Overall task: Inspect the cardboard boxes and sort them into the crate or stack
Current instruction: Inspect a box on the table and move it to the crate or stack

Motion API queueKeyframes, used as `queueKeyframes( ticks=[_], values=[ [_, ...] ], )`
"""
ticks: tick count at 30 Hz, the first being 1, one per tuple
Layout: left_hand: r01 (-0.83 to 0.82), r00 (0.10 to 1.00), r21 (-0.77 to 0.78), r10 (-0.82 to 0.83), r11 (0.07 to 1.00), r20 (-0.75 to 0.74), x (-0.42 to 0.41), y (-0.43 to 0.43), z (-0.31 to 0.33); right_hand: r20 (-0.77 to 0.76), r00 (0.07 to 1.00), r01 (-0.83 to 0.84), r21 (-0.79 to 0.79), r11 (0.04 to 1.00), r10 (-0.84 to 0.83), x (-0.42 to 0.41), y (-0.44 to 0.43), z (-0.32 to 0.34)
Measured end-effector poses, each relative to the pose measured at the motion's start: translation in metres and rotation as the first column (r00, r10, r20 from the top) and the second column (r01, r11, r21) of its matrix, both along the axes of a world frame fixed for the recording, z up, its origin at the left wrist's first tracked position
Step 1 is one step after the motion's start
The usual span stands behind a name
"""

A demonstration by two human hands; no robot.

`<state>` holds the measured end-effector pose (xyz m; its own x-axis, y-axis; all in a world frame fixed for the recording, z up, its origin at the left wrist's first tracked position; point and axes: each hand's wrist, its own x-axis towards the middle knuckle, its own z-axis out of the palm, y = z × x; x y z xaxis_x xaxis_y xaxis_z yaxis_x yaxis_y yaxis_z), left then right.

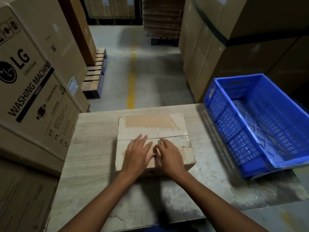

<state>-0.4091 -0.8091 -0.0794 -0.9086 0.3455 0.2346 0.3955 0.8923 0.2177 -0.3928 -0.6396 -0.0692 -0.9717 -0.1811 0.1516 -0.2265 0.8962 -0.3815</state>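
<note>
LG washing machine carton (33, 84) stands tall at your left, just beside the pale wood-grain worktop (93, 148). The blue perforated crate (234, 128) sits on the worktop's right side, overhanging the edge. The taped cardboard box (150, 124) lies flat mid-worktop, apart from the crate, and both your grips are on its lid holding nothing: left grip (137, 153) flat with fingers straight, right grip (168, 156) beside it, fingers loosely bent and blurred.

You have bare tabletop (93, 148) left of the cardboard box (150, 124) and nearest you, blue crate (234, 131) blocks your right, tall washing machine carton (41, 81) walls your left.
</note>
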Motion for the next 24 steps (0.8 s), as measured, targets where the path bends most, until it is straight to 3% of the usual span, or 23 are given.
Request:
queueKeyframes(
  ticks=[3, 7, 14, 17, 21, 24],
  values=[
    [-0.115, 0.975, -0.073, 0.126, 0.991, 0.183, 0.0, -0.033, -0.002, 0.08, 0.996, -0.06, 0.179, 0.982, 0.046, 0.007, -0.017, -0.012],
    [-0.057, 0.896, -0.166, 0.123, 0.985, 0.427, -0.008, -0.038, 0.008, 0.12, 0.99, -0.1, 0.281, 0.955, 0.069, -0.002, -0.016, 0.0],
    [-0.03, 0.845, -0.216, 0.14, 0.976, 0.516, -0.04, -0.045, 0.031, 0.433, 0.895, -0.3, 0.411, 0.861, 0.105, -0.07, -0.015, 0.044],
    [0.0, 0.806, -0.263, 0.156, 0.965, 0.572, -0.049, -0.044, 0.031, 0.543, 0.833, -0.35, 0.37, 0.861, 0.105, -0.083, -0.013, 0.035],
    [0.0, 0.783, -0.265, 0.164, 0.964, 0.599, -0.051, -0.041, 0.033, 0.521, 0.843, -0.345, 0.336, 0.876, 0.132, -0.083, -0.005, 0.028],
    [-0.075, 0.801, -0.157, 0.154, 0.985, 0.579, -0.05, -0.044, 0.03, 0.477, 0.869, -0.312, 0.319, 0.895, 0.132, -0.08, 0.004, 0.026]
  ],
)
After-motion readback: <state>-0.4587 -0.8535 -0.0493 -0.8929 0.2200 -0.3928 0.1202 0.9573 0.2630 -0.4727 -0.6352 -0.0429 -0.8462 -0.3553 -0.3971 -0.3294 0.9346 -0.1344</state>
